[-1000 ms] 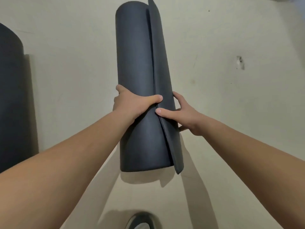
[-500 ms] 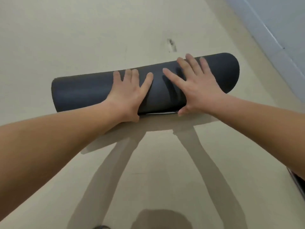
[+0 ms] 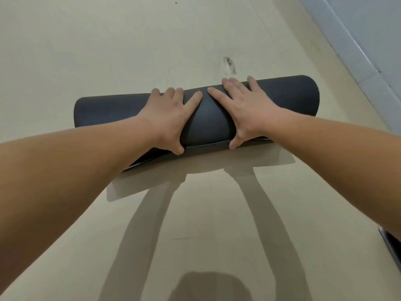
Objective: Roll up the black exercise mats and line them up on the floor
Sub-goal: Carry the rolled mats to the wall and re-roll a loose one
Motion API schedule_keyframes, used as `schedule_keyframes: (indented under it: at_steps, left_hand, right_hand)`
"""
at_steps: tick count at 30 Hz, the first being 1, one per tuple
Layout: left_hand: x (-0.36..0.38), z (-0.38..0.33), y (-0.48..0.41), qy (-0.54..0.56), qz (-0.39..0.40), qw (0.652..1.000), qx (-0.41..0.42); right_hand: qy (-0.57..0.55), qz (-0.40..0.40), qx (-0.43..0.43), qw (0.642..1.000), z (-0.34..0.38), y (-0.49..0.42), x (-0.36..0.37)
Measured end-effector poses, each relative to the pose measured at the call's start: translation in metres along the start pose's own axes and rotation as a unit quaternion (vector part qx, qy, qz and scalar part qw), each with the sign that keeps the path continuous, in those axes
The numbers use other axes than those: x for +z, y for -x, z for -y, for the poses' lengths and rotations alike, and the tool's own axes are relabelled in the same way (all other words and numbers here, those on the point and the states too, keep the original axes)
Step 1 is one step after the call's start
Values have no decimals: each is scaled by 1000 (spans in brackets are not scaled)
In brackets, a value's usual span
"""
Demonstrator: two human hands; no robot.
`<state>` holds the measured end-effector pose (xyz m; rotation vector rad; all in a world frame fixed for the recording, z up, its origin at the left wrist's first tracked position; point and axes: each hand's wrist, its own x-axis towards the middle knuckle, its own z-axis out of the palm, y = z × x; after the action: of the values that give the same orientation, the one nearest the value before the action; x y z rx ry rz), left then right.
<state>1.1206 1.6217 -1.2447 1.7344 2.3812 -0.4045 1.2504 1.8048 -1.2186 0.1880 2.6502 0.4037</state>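
Observation:
A rolled black exercise mat (image 3: pixel 208 118) lies crosswise in front of me, its shadow falling on the beige floor just below it. My left hand (image 3: pixel 169 118) and my right hand (image 3: pixel 245 109) sit side by side on its middle, fingers spread over the top and thumbs hooked under the near side. The mat's loose outer edge runs along the near underside and sags a little at the left, partly hidden behind my left forearm. Whether the roll touches the floor I cannot tell.
A pale blue-grey wall (image 3: pixel 368 40) with a tiled skirting runs along the right. A dark scuff (image 3: pixel 229 64) marks the floor just beyond the mat. The corner of another dark object (image 3: pixel 390 246) shows at the right edge.
The mat has swung from pointing away from me to lying crosswise. Both hands shifted from gripping its side to pressing over its top. The other mat at left has left the view.

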Motion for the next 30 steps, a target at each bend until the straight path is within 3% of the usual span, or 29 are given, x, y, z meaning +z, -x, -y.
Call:
schedule_keyframes:
  at_steps: [4, 7, 8, 9, 10, 11, 12, 13, 15, 16, 17, 19, 22, 25, 27, 30]
  left_hand:
    - [-26, -12, 2, -37, 22, 999, -32]
    - [-35, -40, 15, -83, -87, 991, 57]
    - [-35, -53, 19, -20, -113, 990, 77]
    - [-36, -64, 23, 92, -76, 992, 46]
    - [-38, -72, 24, 226, 21, 973, -32]
    - [-39, -78, 23, 372, 126, 911, -127]
    - [-39, -81, 20, 504, 199, 811, -222]
    - [-39, -84, 19, 610, 224, 696, -305]
    - [-31, -94, 14, 748, 163, 489, -417]
    - [-28, -105, 13, 789, 105, 402, -453]
    - [-25, -118, 11, 814, 52, 327, -476]
    - [-18, -145, 7, 842, -11, 216, -494]
    - [-4, -163, -6, 874, -71, 115, -467]
    - [1, -167, -19, 890, -119, 69, -434]
    - [4, -178, -25, 897, -110, 79, -420]
    - [4, -195, -38, 913, -82, 127, -379]
  right_hand:
    - [-55, -12, -1, 998, -9, -2, -6]
    - [-71, -12, -8, 997, -17, -11, -12]
    - [-73, -12, -7, 997, -20, -13, -11]
    - [-76, -14, -4, 997, -24, -14, -10]
    - [-82, -15, 0, 997, -26, -15, -9]
    - [-86, -14, 1, 996, -27, -15, -9]
    - [-86, -11, -2, 996, -27, -15, -9]
    - [-85, -8, -4, 996, -25, -14, -9]
    - [-82, -1, -3, 997, -22, -12, -10]
    - [-80, 3, -6, 997, -23, -12, -11]
    - [-78, 2, -11, 997, -24, -13, -11]
    - [-74, -9, -25, 997, -26, -17, -14]
    - [-102, -25, -48, 993, -30, -22, -15]
    - [-136, -46, -45, 989, -34, -17, -6]
    - [-139, -42, -21, 989, -41, -8, 8]
    - [-162, -33, 38, 985, -63, 15, 32]
